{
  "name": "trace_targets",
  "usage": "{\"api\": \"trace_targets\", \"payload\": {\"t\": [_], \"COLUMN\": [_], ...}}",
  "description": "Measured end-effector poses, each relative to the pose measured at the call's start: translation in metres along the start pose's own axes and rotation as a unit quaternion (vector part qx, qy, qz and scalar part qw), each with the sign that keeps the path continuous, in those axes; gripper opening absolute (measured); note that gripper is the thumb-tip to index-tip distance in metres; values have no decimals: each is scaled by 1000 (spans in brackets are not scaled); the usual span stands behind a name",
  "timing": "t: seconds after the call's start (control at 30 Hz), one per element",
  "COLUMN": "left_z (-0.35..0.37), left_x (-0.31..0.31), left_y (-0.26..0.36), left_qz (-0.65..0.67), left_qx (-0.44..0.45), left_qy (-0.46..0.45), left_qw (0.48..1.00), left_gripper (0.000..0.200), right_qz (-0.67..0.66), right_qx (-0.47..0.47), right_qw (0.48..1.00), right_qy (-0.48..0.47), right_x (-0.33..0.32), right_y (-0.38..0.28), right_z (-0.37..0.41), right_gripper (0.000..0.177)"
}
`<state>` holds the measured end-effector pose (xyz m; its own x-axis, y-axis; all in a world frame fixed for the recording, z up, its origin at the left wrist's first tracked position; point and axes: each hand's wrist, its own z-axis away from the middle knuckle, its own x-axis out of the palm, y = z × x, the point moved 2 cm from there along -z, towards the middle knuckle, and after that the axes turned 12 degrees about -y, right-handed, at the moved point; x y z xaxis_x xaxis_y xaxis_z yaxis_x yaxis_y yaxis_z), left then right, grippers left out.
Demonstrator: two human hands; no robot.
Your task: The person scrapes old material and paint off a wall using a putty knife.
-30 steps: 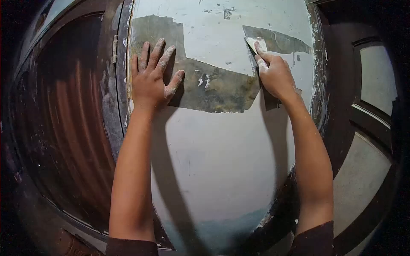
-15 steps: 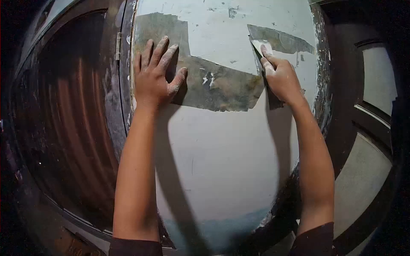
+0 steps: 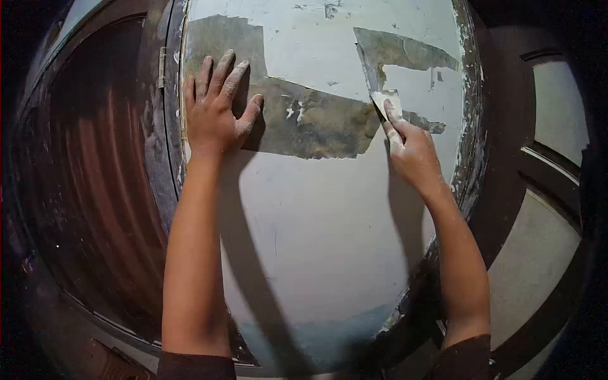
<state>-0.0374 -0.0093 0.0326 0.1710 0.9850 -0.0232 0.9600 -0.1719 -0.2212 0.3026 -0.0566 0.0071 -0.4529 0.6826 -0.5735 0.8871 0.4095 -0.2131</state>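
A pale wall faces me, with a grey-brown bared patch across its upper part. My left hand lies on the wall at the patch's left side, fingers spread, white dust on the fingertips. My right hand is closed around a scraper, whose pale blade touches the wall at the right end of the patch. The scraper's handle is mostly hidden in the hand. Above it, another grey bared strip runs to the right.
On the left stands a dark wooden door with a hinge on its frame. A chipped dark frame borders the wall on the right, and beyond it is a dark panelled door with pale panels.
My right hand and the scraper have moved down the wall, and more grey surface shows above and beside the blade. My left hand stays flat on the wall. The view has shifted slightly.
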Motion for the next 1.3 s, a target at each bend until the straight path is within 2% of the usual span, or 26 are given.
{"api": "trace_targets", "payload": {"t": [0.3, 0.5, 0.6, 0.67, 0.9, 1.0, 1.07, 1.13, 1.3], "left_z": [0, 0, 1, 1, 1, 1, 1, 0, 1], "left_x": [3, 8, 6, 4, 4, 4, 5, 3, 5], "left_y": [-1, -6, -5, -4, -2, -1, 0, -2, -4], "left_qz": [-1, -1, -9, -14, -10, 0, 10, 22, -8], "left_qx": [-9, 13, 10, 9, 7, 1, -6, 6, 1], "left_qy": [2, 16, 5, 1, 15, 13, 22, 28, 17], "left_qw": [1000, 1000, 1000, 1000, 1000, 1000, 1000, 999, 1000], "left_gripper": [59, 59, 59, 58, 58, 57, 56, 56, 56], "right_qz": [-28, -12, 4, -18, -13, -9, 14, -15, 10], "right_qx": [12, 24, -4, 23, 15, 9, -26, -35, -8], "right_qw": [1000, 999, 1000, 1000, 1000, 1000, 998, 998, 999], "right_qy": [-2, -17, 2, -8, -2, 5, 50, 49, 30], "right_x": [12, 11, 9, 9, 4, 10, 13, 12, 9], "right_y": [6, 4, 4, 5, -5, 4, 7, 4, 3], "right_z": [11, 13, 6, 7, 7, 1, -9, -8, -13], "right_gripper": [47, 44, 44, 40, 42, 41, 37, 34, 35]}}
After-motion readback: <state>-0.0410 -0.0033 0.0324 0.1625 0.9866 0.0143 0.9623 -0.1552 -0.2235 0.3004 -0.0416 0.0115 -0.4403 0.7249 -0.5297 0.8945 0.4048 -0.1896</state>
